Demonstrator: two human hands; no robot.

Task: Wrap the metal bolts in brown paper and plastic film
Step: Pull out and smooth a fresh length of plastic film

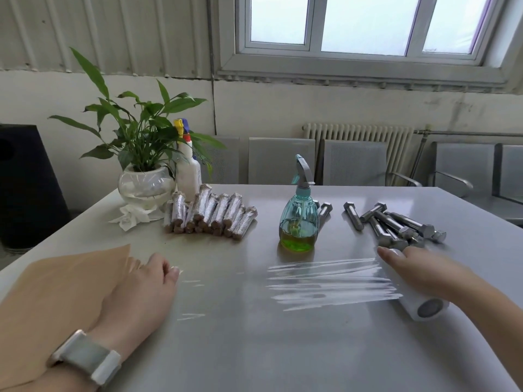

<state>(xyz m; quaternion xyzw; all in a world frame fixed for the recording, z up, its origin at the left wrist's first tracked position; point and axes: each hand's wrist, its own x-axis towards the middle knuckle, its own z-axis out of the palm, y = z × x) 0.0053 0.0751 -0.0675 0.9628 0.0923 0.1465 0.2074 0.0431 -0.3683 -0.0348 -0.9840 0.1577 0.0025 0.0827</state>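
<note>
A sheet of clear plastic film (325, 281) lies stretched across the table between my hands. My left hand (141, 290) pinches its free end, resting partly on a stack of brown paper (56, 287). My right hand (424, 273) lies over the white film roll (424, 306) at the right. Several bare metal bolts (396, 224) lie in a heap behind the roll. A pile of wrapped bolts (209, 213) sits at the back left of centre.
A teal spray bottle (298, 210) with green liquid stands mid-table, just behind the film. A potted plant in a glass bowl (144, 185), a white spray bottle (188, 171) and crumpled tissue (133, 216) stand at the back left. Metal chairs line the far edge.
</note>
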